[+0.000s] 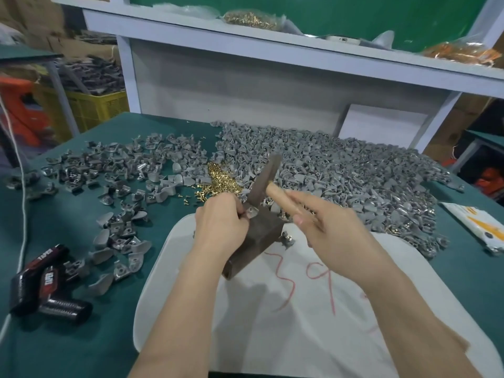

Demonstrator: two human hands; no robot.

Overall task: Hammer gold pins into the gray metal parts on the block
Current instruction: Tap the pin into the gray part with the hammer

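head view: the left hand (218,222) curls its fingers (240,211) round a gray metal part (252,212) seated on the far top end of the dark block (256,241), which stands on a white sheet (272,323) on the green worktop (68,336). the right hand (330,227) grips the wooden handle of a hammer (266,175), its blurred head tilted just above the part. gold pins (218,181) lie heaped just beyond the block, between two spreads of loose gray parts (341,173).

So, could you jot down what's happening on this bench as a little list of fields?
Left hand: pinches a gray part on the block
Right hand: holds the hammer by its wooden handle, head close to that part
Gold pins: loose heap behind the block
Gray pile: large, behind and right of the block
Under block: white sheet with red writing
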